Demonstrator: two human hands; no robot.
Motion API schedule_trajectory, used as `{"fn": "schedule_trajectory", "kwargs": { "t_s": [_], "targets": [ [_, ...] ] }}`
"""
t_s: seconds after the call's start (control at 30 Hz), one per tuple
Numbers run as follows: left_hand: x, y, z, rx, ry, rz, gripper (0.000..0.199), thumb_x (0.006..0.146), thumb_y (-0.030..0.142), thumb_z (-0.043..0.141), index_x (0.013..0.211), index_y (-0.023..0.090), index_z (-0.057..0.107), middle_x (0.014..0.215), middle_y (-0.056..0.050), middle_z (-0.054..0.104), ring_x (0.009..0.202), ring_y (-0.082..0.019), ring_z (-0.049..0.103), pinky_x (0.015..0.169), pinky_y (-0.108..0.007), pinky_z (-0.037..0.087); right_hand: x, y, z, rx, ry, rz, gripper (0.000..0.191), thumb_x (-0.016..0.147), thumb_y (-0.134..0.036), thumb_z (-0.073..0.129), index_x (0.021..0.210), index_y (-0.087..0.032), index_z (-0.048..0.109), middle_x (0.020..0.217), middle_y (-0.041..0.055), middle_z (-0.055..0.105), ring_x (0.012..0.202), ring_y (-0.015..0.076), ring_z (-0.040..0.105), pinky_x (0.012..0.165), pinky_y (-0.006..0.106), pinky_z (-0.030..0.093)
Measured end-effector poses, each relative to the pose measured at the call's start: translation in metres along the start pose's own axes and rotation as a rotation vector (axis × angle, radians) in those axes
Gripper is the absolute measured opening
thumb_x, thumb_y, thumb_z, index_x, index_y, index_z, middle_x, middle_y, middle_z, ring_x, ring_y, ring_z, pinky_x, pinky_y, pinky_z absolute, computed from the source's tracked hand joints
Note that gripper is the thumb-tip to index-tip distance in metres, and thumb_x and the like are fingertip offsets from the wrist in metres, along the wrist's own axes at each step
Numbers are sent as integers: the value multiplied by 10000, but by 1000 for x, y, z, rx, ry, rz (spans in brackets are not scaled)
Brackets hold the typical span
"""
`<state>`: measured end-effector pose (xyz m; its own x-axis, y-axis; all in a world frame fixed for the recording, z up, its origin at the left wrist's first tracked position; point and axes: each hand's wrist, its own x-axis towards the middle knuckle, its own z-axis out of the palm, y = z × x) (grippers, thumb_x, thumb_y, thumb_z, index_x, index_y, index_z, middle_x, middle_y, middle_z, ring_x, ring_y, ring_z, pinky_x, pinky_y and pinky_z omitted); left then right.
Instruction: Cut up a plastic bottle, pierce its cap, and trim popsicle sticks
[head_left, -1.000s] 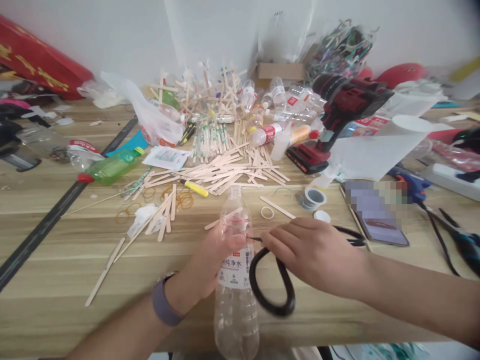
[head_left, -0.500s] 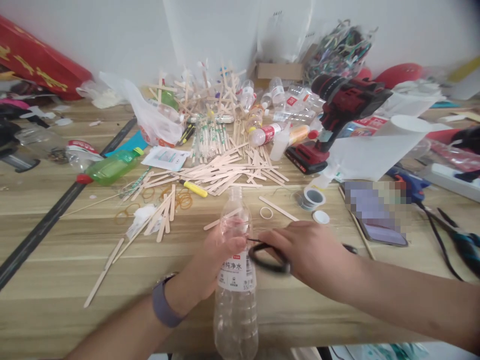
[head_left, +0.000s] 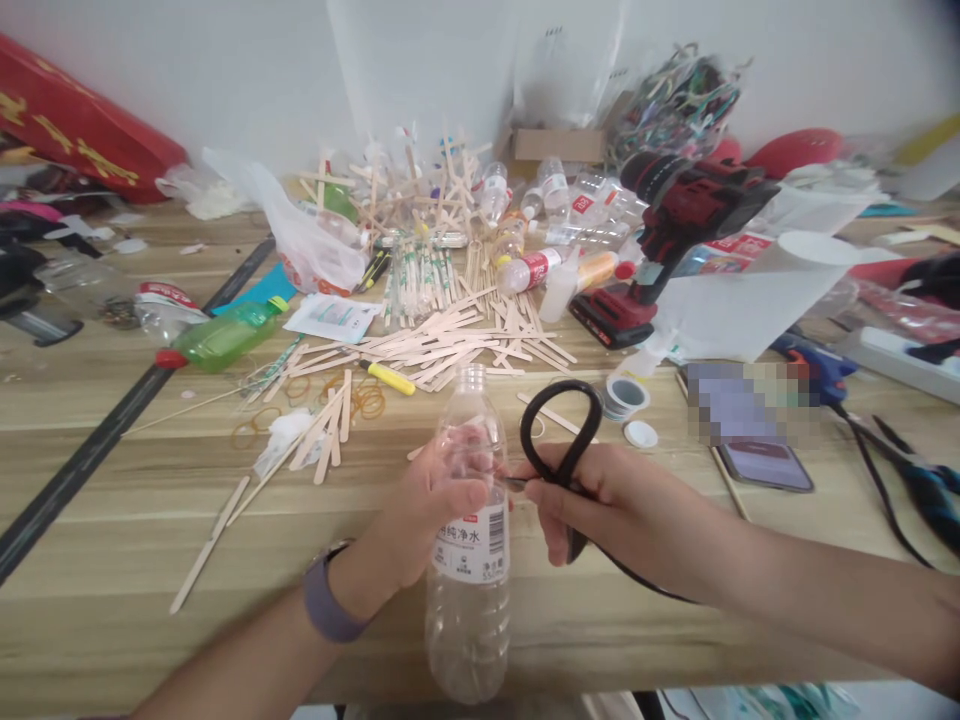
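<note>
A clear plastic water bottle (head_left: 469, 620) with a white printed label and no cap stands upright near the table's front edge. My left hand (head_left: 442, 495) is wrapped round its upper half, with the thumb across the front just above the label. In my right hand (head_left: 600, 490) is a pair of scissors (head_left: 592, 405) with black loop handles, one loop raised and the other low beside the fingers. The short visible metal part points left at the bottle's right side, at thumb height. Whether the tip has gone through the plastic I cannot tell.
Loose craft sticks (head_left: 450, 345) are heaped behind the bottle, beside a yellow cutter (head_left: 390, 378). A red cordless drill (head_left: 660, 240) stands at the right, behind a phone (head_left: 757, 430) and a roll of tape (head_left: 626, 395). A green bottle (head_left: 232, 335) lies at the left.
My right hand has turned, so one scissor loop now stands up where the handle pointed low before. The bottle has turned slightly, showing more of the label's barcode.
</note>
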<state>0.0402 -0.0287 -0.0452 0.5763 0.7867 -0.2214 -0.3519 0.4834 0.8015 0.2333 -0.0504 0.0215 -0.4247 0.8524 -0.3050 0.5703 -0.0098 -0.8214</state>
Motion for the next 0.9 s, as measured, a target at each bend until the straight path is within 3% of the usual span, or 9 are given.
{"fn": "schedule_trajectory", "kwargs": {
  "t_s": [0.23,0.37,0.5,0.67,0.8,0.9],
  "targets": [
    [-3,0,-3,25,-8,46,658,598,406,858,1143,226,536,977,-28,656,865,-198,647,769,-316,491,-3,-5,-1,571,-163,240,456,859,-576,549,648,-172,569,597,30,639,591,151,611,658,285,493],
    [-4,1,-5,14,-14,77,644,585,386,875,1120,231,553,983,-26,657,893,-190,639,796,-307,497,-6,-5,2,721,-193,325,495,803,-623,611,659,-150,593,596,34,639,575,137,608,623,264,489],
    [-3,2,-6,-84,-104,38,567,655,427,829,1125,241,572,984,-30,649,828,-182,651,711,-291,531,-7,-4,-1,590,-180,207,543,844,-645,556,622,-153,608,606,57,653,595,154,616,666,289,509],
    [-3,4,-5,-183,-125,-35,541,690,452,793,1134,242,567,982,-39,640,737,-183,646,562,-293,556,-8,-1,-6,338,-102,90,556,934,-580,453,618,-171,660,680,63,671,663,163,625,673,278,515],
    [-3,3,-4,-183,-151,-67,474,712,488,764,1047,199,594,849,-38,644,651,-159,625,533,-267,538,-9,0,-5,40,37,-6,515,973,-435,421,578,-187,639,742,40,666,707,142,614,667,246,465],
    [-3,1,-5,-209,-144,-74,430,736,458,754,1052,214,593,835,-30,647,663,-161,637,536,-255,534,-10,0,-3,-235,152,-121,386,966,-344,429,666,-186,614,699,18,639,630,131,591,582,241,420]
  ]
}}
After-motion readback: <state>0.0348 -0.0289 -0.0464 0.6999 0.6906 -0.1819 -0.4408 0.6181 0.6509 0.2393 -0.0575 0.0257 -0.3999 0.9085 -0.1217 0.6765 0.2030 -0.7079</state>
